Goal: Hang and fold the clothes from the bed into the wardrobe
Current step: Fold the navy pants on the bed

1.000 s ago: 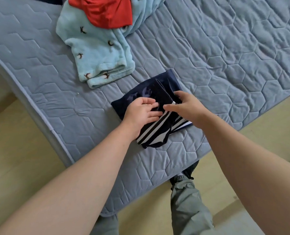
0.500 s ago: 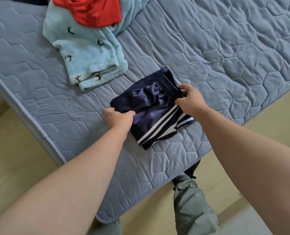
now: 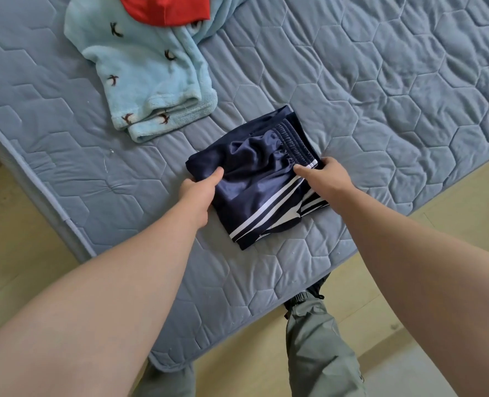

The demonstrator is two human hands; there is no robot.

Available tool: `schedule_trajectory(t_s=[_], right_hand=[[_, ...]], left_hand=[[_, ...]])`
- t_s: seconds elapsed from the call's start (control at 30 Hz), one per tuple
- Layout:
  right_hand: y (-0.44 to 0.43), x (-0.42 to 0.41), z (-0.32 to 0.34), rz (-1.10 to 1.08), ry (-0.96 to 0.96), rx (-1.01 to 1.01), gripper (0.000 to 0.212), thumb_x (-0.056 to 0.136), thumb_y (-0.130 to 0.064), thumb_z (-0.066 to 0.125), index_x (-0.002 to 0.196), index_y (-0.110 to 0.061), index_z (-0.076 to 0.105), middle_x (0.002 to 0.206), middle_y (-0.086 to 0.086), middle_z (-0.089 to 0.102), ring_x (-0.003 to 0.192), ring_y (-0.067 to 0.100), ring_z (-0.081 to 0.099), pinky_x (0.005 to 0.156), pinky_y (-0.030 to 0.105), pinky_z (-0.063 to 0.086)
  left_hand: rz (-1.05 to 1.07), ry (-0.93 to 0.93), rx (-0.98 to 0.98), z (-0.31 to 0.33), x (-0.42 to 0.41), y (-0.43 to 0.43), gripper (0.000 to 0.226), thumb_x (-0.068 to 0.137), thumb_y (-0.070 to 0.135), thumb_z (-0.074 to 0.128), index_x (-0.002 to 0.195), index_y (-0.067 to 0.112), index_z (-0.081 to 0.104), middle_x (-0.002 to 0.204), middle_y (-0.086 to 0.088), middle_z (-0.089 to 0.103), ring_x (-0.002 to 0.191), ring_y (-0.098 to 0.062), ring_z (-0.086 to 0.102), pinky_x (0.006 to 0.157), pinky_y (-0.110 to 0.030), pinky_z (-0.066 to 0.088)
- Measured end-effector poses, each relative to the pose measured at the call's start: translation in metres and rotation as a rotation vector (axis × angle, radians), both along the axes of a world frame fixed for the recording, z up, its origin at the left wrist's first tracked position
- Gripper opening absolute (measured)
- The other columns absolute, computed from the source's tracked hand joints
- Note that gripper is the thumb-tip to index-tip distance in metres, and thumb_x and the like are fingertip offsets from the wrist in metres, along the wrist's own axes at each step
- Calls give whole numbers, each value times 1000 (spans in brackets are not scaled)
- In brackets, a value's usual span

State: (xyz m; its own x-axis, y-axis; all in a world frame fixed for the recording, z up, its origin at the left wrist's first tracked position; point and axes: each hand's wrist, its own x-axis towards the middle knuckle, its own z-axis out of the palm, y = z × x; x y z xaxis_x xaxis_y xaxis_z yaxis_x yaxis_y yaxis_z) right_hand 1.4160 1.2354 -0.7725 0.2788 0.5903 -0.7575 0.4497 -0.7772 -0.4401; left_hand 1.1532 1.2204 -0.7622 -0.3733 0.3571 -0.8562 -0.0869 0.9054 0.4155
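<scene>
Satiny navy shorts [image 3: 252,196] (folded square) are pinched by fingers [image 3: 302,169] of left hand [image 3: 196,193] and right hand [image 3: 327,179].

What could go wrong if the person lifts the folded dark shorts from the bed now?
The shorts look shiny and slippery; held only at two edges by the left hand and right hand, the fold may open when lifted.
The top layer is bunched near the waistband, so creases may stay.
They lie near the bed edge; a slip could drop them on the floor.
</scene>
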Motion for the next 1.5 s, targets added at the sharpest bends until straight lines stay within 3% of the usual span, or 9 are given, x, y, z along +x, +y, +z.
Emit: schedule_trajectory(t_s=[0.17,0.3,0.43,0.53,0.7,0.87,1.0,1.27,1.5], right_hand=[[6,6,6,-101,192,-75,45,67,-44,85,101,-20,68,85,-2,77,69,15,74,59,27,57],[10,7,18,-49,297,-175,50,61,-38,85,104,-18,69,86,7,78,76,28,77,74,49,63],[10,-4,41,-60,333,-132,39,65,-33,86,98,-18,70,82,6,78,73,27,77,68,43,63],[8,-19,66,-114,353,-73,34,68,-26,83,96,-13,70,79,9,77,67,28,75,59,37,60],[-2,-63,137,-258,405,5,25,69,-21,82,88,-12,68,71,10,74,61,29,72,54,38,58],[-20,-114,223,-406,467,-48,35,67,-24,79,97,-10,71,74,12,72,62,31,69,68,49,59],[-39,-158,291,-418,443,-53,29,71,-20,79,96,-8,72,79,13,75,66,31,72,77,57,58],[-95,-231,407,-428,386,10,19,75,-16,79,87,-7,68,59,8,70,47,26,68,48,36,57],[-147,-294,483,-369,388,73,21,72,-15,77,89,-5,70,65,10,71,57,29,70,69,50,62]], left_hand=[[45,-181,-164,-3,2,10,108,48,76,81,135,18,57,126,-7,68,109,-34,68,98,-49,54],[43,-334,-125,3,3,-5,68,72,65,81,119,17,70,108,-6,77,95,-26,76,86,-41,60],[-37,-365,-189,11,-2,-34,35,88,37,76,112,12,74,104,-7,78,86,-21,77,69,-30,58],[19,-406,-160,33,-12,-36,30,89,37,75,109,14,74,103,-9,78,89,-23,77,82,-37,59],[44,-476,-136,109,-49,-35,20,87,29,74,100,15,78,97,-8,79,81,-24,77,64,-36,61],[54,-565,-112,196,-105,-54,45,88,58,66,103,18,77,112,-10,76,100,-27,73,93,-42,56],[-8,-544,-142,260,-146,-80,37,96,52,58,99,19,74,96,-5,78,83,-23,74,81,-34,58],[-6,-482,1,366,-219,-138,23,101,36,57,96,18,70,79,0,76,67,-13,71,60,-24,55],[-17,-366,84,454,-286,-177,19,93,17,55,100,24,71,68,5,65,45,-10,60,38,-16,41]])
